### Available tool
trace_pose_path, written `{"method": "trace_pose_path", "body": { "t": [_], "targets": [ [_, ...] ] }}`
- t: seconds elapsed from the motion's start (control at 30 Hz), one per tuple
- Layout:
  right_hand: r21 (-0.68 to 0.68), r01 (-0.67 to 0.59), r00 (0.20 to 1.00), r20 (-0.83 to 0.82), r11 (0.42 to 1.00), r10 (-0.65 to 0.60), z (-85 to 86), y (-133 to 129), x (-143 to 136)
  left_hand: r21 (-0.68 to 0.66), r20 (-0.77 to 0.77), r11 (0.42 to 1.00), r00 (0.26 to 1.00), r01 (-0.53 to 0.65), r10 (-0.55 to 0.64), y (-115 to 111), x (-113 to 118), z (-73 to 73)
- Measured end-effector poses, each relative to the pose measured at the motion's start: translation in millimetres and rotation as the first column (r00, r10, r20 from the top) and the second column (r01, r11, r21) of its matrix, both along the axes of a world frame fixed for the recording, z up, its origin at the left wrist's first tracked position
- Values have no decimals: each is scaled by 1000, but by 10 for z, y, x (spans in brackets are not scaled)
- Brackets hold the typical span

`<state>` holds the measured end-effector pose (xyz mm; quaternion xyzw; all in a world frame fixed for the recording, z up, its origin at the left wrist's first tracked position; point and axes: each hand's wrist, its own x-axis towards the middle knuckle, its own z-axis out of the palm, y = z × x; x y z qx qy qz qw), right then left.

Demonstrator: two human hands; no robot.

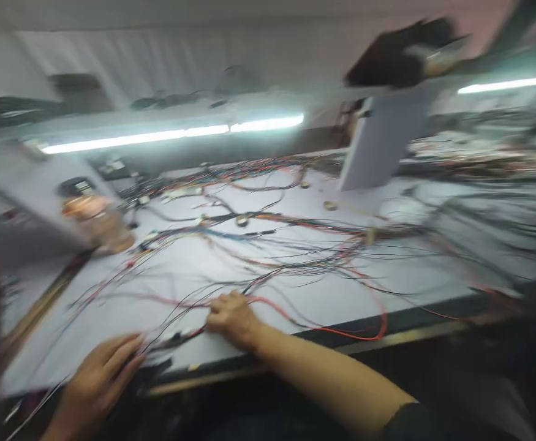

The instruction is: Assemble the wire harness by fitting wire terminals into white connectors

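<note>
A: How far along, judging from the wiring?

B: Partly gathered, at a guess; see the wire bundle (180, 338) running between the 2 hands, drawn together there; can't make out any finished end.

A: And left undone?

B: Plenty, seemingly; notice loose wires (336, 264) fanning out beyond the right hand (233, 318), unbound and crossing each other.

A: Grasping anything?

B: Appears to pinch the bundle's near end in the left hand (100, 373), despite the blur; curls the right hand over the same bundle, but can't tell whether clenched or just pressing.

A: Materials?

B: Thin, flexible, plastic-looking strands, mostly dark; to the right of the right hand, a smooth orange-red wire (373, 337) bent into a wide loop; under both hands, a flat white table (187, 260) with a dark edge; past the left hand, a rounded, tan container (111, 226); farther beyond the right hand, a small ring (242, 220), perhaps tape.
</note>
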<state>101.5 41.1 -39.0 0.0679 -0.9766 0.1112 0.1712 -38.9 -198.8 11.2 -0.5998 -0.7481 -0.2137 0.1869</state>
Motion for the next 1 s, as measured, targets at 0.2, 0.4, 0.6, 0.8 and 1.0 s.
{"method": "trace_pose_path", "body": {
  "t": [0.2, 0.4, 0.6, 0.8, 1.0],
  "targets": [
    [-76, -33, 991, -129, 997, 23, -2, -16, 18, -15, 159, 995, 983, -96, 98, 9, 68, -96],
    [-83, -47, 981, -191, 995, 30, 5, -54, 61, -215, 142, 976, 988, -31, 63, 563, -109, -143],
    [-100, -49, 979, -201, 994, 28, -31, -44, 64, -366, -38, 931, 999, -5, -10, 876, -662, -237],
    [-95, -50, 981, -191, 994, 32, 23, -71, 82, -261, -104, 963, 994, -63, 37, 936, -803, -286],
    [-3, -35, 992, -119, 999, 34, 99, -75, 156, -225, 16, 974, 1000, 5, -2, 645, -864, -303]
  ]
}}
